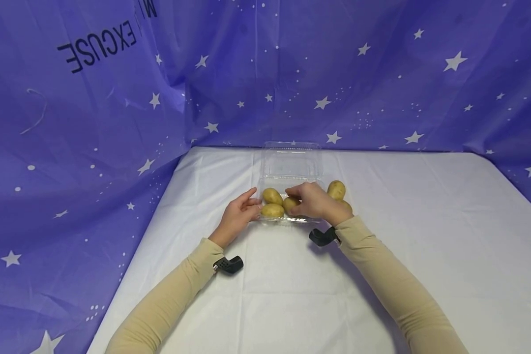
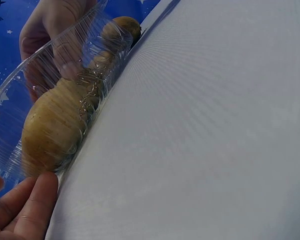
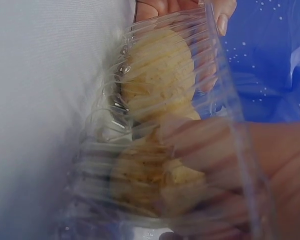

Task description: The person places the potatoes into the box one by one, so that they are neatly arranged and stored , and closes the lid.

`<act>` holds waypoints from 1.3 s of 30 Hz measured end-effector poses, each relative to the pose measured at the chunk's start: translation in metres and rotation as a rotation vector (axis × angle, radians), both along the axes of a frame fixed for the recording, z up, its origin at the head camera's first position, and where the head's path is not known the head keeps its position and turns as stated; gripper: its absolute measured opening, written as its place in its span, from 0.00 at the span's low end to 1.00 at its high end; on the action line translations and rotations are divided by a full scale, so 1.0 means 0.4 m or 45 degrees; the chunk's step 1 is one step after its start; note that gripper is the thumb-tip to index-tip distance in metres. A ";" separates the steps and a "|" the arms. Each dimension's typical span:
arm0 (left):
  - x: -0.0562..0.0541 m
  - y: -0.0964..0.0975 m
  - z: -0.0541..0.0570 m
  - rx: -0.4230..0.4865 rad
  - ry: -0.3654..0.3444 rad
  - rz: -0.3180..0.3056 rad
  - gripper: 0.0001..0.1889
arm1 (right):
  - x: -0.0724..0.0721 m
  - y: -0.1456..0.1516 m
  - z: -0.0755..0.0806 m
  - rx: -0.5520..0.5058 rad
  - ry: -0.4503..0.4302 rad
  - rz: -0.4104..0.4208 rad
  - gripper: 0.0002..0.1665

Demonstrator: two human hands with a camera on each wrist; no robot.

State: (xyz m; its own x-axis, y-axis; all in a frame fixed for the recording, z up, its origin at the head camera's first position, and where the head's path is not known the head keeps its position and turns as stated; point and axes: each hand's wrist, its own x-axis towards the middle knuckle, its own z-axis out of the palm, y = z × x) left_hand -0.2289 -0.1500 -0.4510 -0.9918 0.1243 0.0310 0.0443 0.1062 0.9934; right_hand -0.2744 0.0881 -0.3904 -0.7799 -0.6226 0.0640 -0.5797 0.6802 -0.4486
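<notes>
A clear plastic hinged container (image 1: 292,220) stands on the white cloth with its lid (image 1: 292,162) raised toward the back. My left hand (image 1: 238,214) holds the container's left side, fingertips at its wall and rim. Two yellow potatoes, a rear one (image 1: 272,195) and a front one (image 1: 272,211), lie inside near that hand. My right hand (image 1: 311,200) reaches into the container, pinching another potato (image 1: 290,204) beside them. Through the clear wall in the right wrist view, the right fingers (image 3: 189,150) overlap that potato, which is blurred and partly covered.
To the right of the container lie two more potatoes, one farther back (image 1: 336,189) and one (image 1: 346,205) partly behind my right wrist. White cloth (image 1: 425,236) covers the table. A purple star-printed sheet (image 1: 358,73) hangs behind and to the left.
</notes>
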 end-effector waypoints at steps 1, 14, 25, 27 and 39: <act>0.000 0.000 -0.001 -0.005 0.001 0.000 0.34 | -0.001 0.000 -0.001 -0.003 0.002 0.004 0.32; 0.002 0.006 0.002 0.026 -0.001 -0.005 0.34 | 0.018 0.077 0.024 -0.134 -0.010 -0.050 0.33; 0.000 -0.002 0.002 0.011 -0.011 -0.003 0.34 | 0.039 0.199 0.066 -0.179 0.074 -0.223 0.31; 0.000 -0.004 0.001 0.016 -0.009 -0.001 0.34 | 0.043 0.219 0.067 -0.176 0.059 -0.247 0.31; 0.001 -0.001 0.000 0.023 -0.017 -0.012 0.34 | 0.063 0.305 0.052 -0.175 0.063 -0.322 0.32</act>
